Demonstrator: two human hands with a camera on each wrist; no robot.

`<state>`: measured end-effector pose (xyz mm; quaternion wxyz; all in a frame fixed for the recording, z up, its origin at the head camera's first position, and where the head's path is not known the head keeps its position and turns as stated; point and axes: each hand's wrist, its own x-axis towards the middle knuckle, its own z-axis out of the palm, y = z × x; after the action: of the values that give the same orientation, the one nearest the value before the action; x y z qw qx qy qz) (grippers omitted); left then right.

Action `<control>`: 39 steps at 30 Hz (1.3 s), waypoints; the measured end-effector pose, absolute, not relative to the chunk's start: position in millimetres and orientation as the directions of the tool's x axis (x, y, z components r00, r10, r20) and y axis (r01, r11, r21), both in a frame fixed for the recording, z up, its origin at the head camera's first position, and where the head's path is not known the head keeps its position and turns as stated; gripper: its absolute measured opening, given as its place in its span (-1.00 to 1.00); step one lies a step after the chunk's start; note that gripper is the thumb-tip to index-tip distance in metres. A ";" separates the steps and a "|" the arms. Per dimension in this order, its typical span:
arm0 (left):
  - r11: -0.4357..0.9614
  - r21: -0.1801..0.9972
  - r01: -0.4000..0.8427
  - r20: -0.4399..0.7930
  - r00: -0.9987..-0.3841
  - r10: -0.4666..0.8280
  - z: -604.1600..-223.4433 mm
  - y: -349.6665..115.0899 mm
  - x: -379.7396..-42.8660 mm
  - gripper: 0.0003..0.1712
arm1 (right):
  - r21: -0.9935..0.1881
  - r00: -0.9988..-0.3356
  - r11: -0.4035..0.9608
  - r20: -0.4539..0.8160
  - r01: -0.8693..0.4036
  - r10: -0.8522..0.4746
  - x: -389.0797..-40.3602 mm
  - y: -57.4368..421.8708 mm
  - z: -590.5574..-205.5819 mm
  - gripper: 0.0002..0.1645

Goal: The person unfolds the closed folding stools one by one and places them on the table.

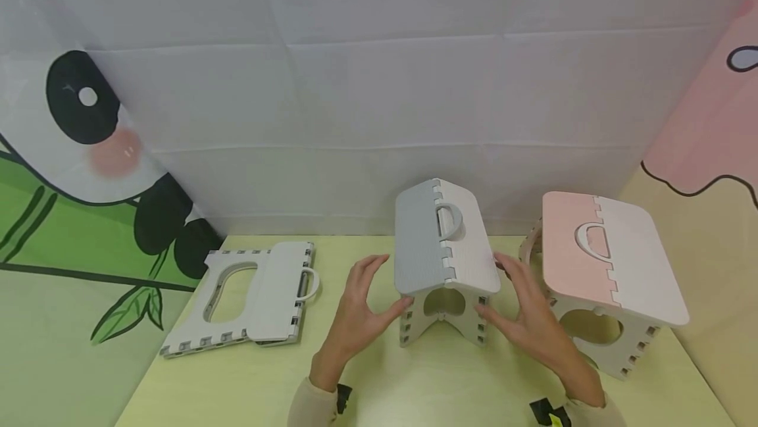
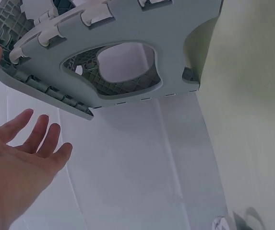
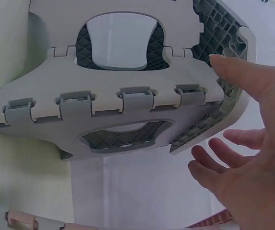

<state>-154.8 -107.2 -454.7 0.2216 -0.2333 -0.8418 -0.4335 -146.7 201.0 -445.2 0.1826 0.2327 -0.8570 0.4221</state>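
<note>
A grey and white folding step stool (image 1: 422,249) stands on its legs in the middle of the table, its top bent to a slight peak along the hinge line. My left hand (image 1: 359,322) is at its left side, fingers spread, thumb tip close to the front edge of the top. On the other side, my right hand (image 1: 530,322) mirrors it with loosely bent fingers; its thumb is by the front panel. In the right wrist view the right thumb (image 3: 245,74) appears at the stool's underside edge. Whether either thumb touches the stool I cannot tell.
A pink and white folding stool (image 1: 574,249) stands unfolded at the right, close to my right hand. Folded flat, a white stool (image 1: 275,295) with a loop handle lies at the left. A pale cloth wall (image 1: 379,98) rises behind the table (image 1: 414,387).
</note>
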 end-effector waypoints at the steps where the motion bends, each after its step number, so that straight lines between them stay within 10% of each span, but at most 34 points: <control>1: 0.513 0.623 0.590 0.580 -0.789 0.203 -453.3 -107.2 -154.8 -0.11 | -0.632 -0.821 0.537 0.515 -0.558 -0.246 -146.7 200.8 -444.2 0.15; 39: 0.388 0.463 0.797 0.736 -0.590 0.332 -429.6 -78.4 -164.8 -0.50 | -0.417 -0.620 0.483 0.666 -0.770 -0.414 -156.2 188.0 -422.8 -0.30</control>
<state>-164.8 -78.4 -429.6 0.2762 -0.3589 -0.7861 -0.4207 -156.2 188.0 -422.8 0.2470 0.3589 -0.8250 0.3601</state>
